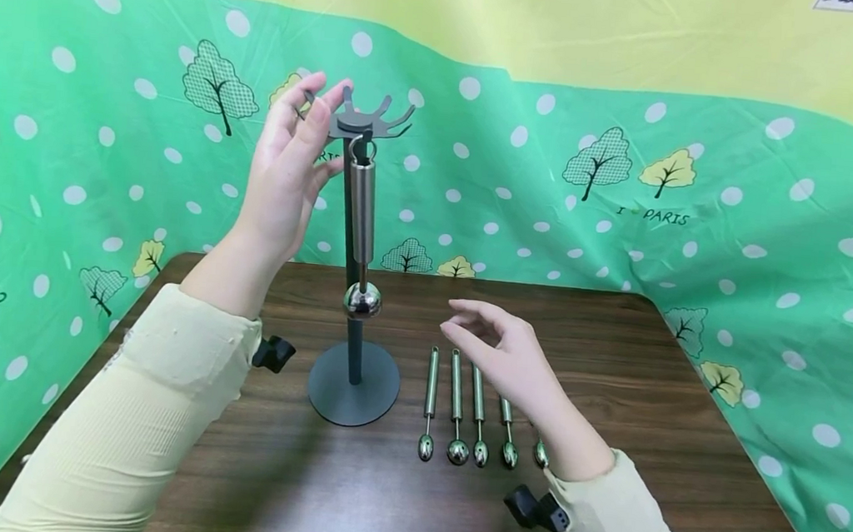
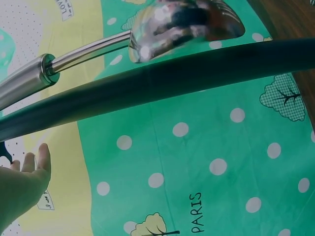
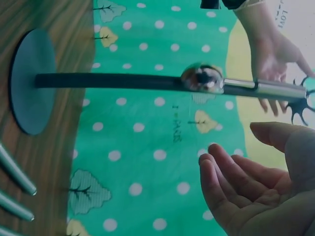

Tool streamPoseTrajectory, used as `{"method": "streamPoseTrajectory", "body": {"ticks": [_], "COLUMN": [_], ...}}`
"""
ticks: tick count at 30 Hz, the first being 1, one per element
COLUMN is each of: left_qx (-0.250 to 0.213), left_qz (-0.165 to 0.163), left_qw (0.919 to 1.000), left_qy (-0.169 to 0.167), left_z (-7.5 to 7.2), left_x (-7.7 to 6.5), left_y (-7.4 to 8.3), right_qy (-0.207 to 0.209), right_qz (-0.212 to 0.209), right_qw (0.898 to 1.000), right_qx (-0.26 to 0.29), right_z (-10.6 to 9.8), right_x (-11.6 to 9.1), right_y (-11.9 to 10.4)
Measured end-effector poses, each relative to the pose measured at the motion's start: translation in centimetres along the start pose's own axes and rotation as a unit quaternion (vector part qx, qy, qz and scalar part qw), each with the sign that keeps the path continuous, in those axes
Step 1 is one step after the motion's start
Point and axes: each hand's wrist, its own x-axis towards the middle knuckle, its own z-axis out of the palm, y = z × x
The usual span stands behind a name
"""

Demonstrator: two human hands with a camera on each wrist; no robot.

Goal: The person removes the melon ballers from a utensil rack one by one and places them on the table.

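A dark utensil stand (image 1: 355, 361) with a round base and a ring of curved hooks (image 1: 363, 119) stands upright on the table. From a front hook, by the ring on its handle, hangs a steel ladle (image 1: 362, 211); its shiny bowl shows large in the left wrist view. My left hand (image 1: 288, 155) is raised at the left side of the hooks, its fingers extended around them. To the right of the stand my right hand (image 1: 505, 356) hovers with loosely bent fingers, nothing between them. In the right wrist view, the right palm (image 3: 266, 201) faces up.
Several steel utensils with rounded heads (image 1: 458, 450) lie in a row right of the stand base, the rightmost partly hidden by my right arm. A brown wooden table (image 1: 266, 487) lies beneath. Behind it hangs a green and yellow printed cloth (image 1: 488, 246).
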Motion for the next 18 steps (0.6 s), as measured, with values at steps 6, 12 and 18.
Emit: {"method": "streamPoseTrajectory", "body": {"ticks": [6, 12, 18], "left_qx": [0.008, 0.016, 0.019], "left_qz": [0.0, 0.012, 0.011], "left_qw": [1.0, 0.9998, 0.9995], "left_qy": [0.002, 0.006, 0.021], "left_z": [0.0, -0.1, 0.2], "left_x": [0.0, 0.0, -0.1], "left_y": [-0.1, -0.2, -0.1], "right_qy": [0.011, 0.012, 0.011], "right_qz": [-0.026, -0.058, -0.088], "right_qw": [0.999, 0.997, 0.995], "right_qx": [0.02, 0.049, 0.04], "right_z": [0.9, 1.7, 2.4], "right_x": [0.9, 2.2, 3.8], "right_y": [-1.8, -3.5, -4.8]}}
